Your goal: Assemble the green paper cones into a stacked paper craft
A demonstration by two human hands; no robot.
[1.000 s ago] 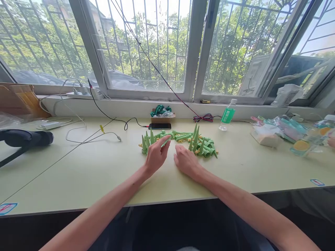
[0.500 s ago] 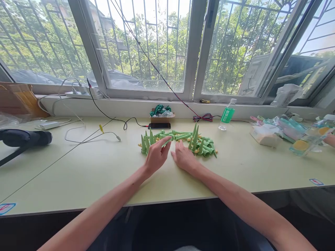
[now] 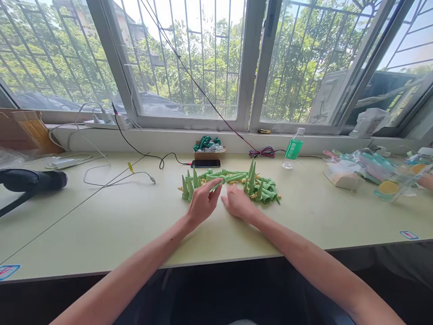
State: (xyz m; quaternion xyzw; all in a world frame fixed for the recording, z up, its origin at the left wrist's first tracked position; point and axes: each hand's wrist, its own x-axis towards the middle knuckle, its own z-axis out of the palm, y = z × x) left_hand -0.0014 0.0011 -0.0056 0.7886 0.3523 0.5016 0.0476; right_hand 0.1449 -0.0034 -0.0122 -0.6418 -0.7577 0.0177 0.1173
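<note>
My left hand [image 3: 204, 201] is closed, with thumb and fingers pinching a light green plastic piece [image 3: 217, 184] that has a rounded end. Much of this piece is hidden by the fingers. Lying low by the table, my right hand [image 3: 238, 201] has its thumb apart from the fingers, and its fingertips reach the edge of a pile of green plastic parts [image 3: 269, 192]. Pointed green cones [image 3: 251, 178] stand upright just beyond that hand. Several more green cones [image 3: 190, 184] stand left of my left hand. Small yellow bits are scattered among the parts.
Behind the pile lie a black phone [image 3: 205, 163] and a small box with green wrapping [image 3: 209, 145]. A bottle with a green label [image 3: 293, 149] stands right of them. Plastic bags [image 3: 367, 164] lie farther right, near another person's hand [image 3: 426, 180]. Cables [image 3: 111, 182] cross the left side.
The held green piece has tilted or dipped slightly in my left hand. My right hand stays at the same place.
</note>
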